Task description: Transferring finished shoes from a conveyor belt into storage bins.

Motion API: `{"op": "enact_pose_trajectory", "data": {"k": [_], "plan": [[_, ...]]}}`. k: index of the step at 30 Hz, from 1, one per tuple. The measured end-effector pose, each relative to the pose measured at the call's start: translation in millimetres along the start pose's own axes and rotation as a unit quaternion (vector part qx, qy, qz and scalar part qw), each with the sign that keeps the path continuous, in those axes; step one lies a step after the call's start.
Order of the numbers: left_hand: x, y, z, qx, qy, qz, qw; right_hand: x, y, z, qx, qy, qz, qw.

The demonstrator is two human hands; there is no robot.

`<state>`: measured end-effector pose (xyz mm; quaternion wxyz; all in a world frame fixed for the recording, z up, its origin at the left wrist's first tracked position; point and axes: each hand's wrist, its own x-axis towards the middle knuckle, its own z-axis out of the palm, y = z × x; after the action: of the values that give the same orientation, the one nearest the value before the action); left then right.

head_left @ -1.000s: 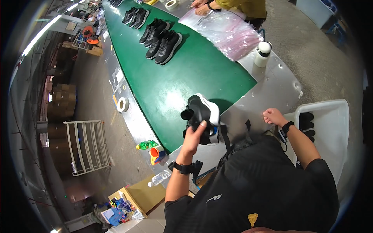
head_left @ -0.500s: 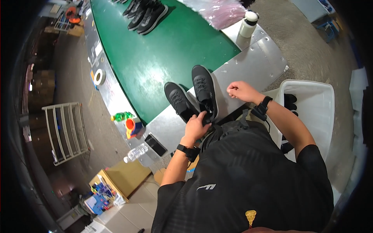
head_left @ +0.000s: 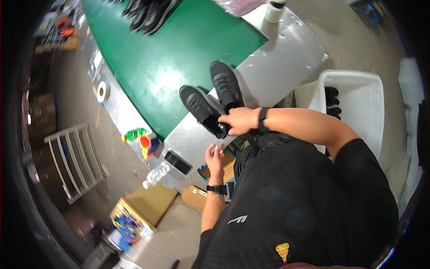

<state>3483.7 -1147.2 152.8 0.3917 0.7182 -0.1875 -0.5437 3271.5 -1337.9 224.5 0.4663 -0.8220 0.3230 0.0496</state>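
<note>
Two black sneakers lie side by side at the near table edge, toes pointing away from me. My right hand (head_left: pixel 241 121) reaches across to the heel openings. Its fingers are bent round the heel collar of the left sneaker (head_left: pixel 197 106), and the hand covers the heel of the right sneaker (head_left: pixel 226 84). Just off the table edge, nearer to me, is my left hand (head_left: pixel 215 155), palm up with the fingers curled together. Something small and whitish shows at its fingertips, too small to name.
A phone (head_left: pixel 178 162), a clear plastic bottle (head_left: pixel 156 174), a green bottle (head_left: pixel 134 134) and a tape roll (head_left: pixel 103 91) lie along the left edge. More black shoes (head_left: pixel 154 15) stand at the far side of the green surface (head_left: pixel 179 49). A white bin (head_left: pixel 363 76) with dark items is at right.
My left hand has left the sneakers and drawn back toward me. My right hand has moved left from beside the right sneaker onto the heel openings. The whole view has shifted slightly.
</note>
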Motion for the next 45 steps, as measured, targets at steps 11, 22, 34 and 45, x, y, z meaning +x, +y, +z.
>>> {"op": "enact_pose_trajectory", "data": {"k": [11, 22, 34, 45], "plan": [[27, 25, 15, 0.108, -0.170, -0.176, 0.964, 2, 4, 46, -0.229, 0.088, 0.113, 0.963], [70, 61, 73, 0.250, -0.261, -0.143, 0.921, -193, 73, 16, -0.044, 0.307, 0.161, 0.937], [46, 60, 138, 0.284, -0.253, -0.138, 0.914, -474, 128, 82, 0.244, 0.559, 0.466, 0.642], [-3, 61, 130, 0.271, -0.147, -0.120, 0.944, -533, 253, 111, 0.335, 0.504, 0.504, 0.616]]}}
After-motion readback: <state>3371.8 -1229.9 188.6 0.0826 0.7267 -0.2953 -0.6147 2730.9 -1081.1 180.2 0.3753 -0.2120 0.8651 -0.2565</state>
